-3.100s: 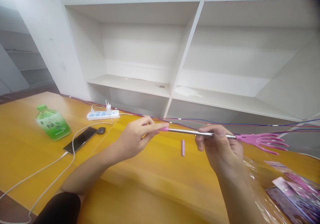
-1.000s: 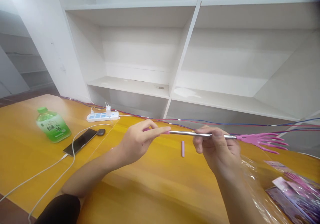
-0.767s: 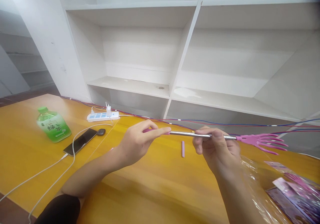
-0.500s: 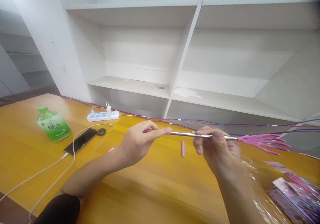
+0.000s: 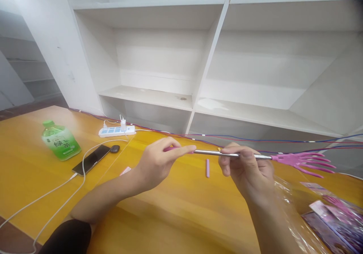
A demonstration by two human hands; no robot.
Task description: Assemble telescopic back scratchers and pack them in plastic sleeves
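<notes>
A back scratcher point(image 5: 205, 152) with a silver metal rod and a pink hand-shaped head lies level across both my hands, above the table. My left hand point(image 5: 159, 159) is closed around its pink handle end, the index finger stretched along it toward the rod. Most of the handle is hidden by the fingers. My right hand point(image 5: 248, 167) pinches the rod between thumb and fingers, a little short of the pink claw, which points right. Below the rod, a small purple stick point(image 5: 208, 168) lies on the table between the hands.
At right, clear plastic wrap point(image 5: 292, 216) lies near packaged items point(image 5: 334, 223), one with a pink claw. At left are a green tea bottle point(image 5: 61, 140), a phone point(image 5: 92, 159) on a cable, a small black object point(image 5: 115, 149) and a power strip point(image 5: 117, 131). Shelves point(image 5: 159, 57) rise behind.
The pink claw has shifted slightly to the right, with a little more rod showing beyond my right hand. Both hands stay nearly in place, gripping the back scratcher.
</notes>
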